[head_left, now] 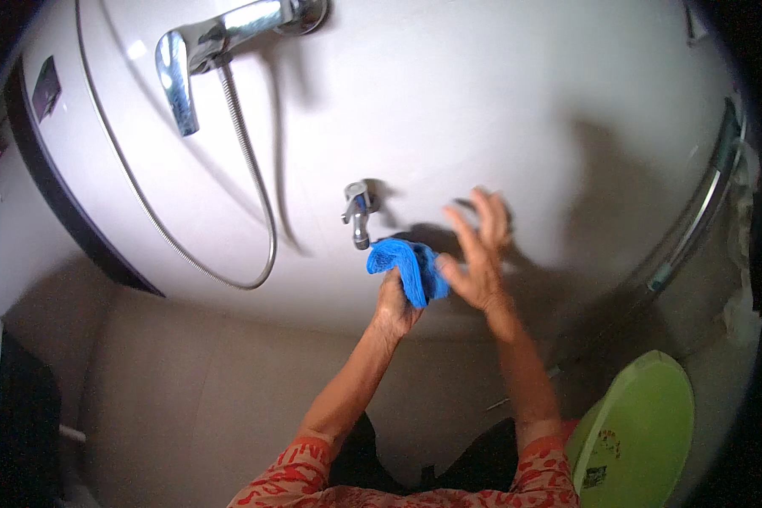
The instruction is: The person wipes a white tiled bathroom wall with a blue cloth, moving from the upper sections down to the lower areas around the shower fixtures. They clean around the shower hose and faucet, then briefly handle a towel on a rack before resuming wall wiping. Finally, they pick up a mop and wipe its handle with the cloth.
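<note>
A blue cloth (408, 264) hangs folded over my left hand (394, 305), whose fingers are wrapped into it and mostly hidden. The cloth's upper edge is just below the spout of a small chrome tap (360, 216) on the white wall. To the right of the cloth, my right hand (480, 262) is raised with its fingers spread and nothing in them. Its thumb comes close to the cloth's right side; whether they touch I cannot tell.
A chrome shower mixer (229, 38) juts from the wall at the upper left, its metal hose (254, 169) hanging in a loop. At the lower right, a green plastic basin (643, 432) stands tilted on its side. A dark container (17, 415) is at the lower left.
</note>
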`<action>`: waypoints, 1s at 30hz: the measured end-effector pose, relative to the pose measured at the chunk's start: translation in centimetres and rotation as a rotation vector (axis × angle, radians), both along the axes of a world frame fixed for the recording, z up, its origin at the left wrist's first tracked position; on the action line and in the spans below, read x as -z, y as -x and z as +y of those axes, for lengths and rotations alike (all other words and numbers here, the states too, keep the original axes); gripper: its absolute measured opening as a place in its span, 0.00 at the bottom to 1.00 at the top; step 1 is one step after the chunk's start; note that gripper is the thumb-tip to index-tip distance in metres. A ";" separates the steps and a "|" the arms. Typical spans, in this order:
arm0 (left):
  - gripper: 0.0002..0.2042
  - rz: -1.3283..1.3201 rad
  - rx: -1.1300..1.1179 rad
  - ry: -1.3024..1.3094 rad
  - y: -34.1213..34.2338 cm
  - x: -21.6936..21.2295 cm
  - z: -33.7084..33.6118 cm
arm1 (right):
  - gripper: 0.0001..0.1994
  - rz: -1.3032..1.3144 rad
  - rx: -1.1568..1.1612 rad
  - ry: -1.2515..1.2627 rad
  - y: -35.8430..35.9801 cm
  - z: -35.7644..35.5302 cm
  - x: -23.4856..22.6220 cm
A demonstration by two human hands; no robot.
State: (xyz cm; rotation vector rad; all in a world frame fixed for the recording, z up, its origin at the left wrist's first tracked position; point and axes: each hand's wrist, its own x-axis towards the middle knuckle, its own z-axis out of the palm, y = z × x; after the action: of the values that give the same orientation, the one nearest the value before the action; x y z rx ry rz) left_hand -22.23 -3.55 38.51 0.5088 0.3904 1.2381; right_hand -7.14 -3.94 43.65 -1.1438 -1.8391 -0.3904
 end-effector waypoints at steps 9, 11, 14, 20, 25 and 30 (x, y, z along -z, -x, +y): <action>0.29 0.470 -0.014 -0.567 -2.9 -7.7 -2.1 | 0.20 0.923 0.011 -0.282 -1.2 -3.0 -2.1; 0.32 0.905 -0.370 -0.780 -3.5 -8.8 -1.2 | 0.21 0.792 0.173 -0.507 -3.4 -2.5 -5.3; 0.34 1.407 -0.813 -1.064 -4.2 -8.7 1.1 | 0.22 0.438 0.364 -0.627 -1.9 -1.1 -9.4; 0.41 1.729 -0.996 -1.130 -6.4 -6.2 4.3 | 0.25 -0.120 0.285 -0.352 -0.1 4.3 -8.3; 0.46 1.694 -1.067 -1.386 -8.1 -7.1 4.1 | 0.20 -0.036 0.390 -0.550 -4.6 5.2 -9.3; 0.56 1.811 -0.934 -1.370 -10.8 -7.9 4.4 | 0.21 0.027 0.456 -0.529 -9.2 4.3 -10.5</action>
State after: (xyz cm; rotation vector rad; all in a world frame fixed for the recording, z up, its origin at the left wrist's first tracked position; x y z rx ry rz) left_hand -11.48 0.83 46.42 2.9288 1.3587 1.4335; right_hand 2.01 0.38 54.11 -1.1657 -1.3161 -1.0471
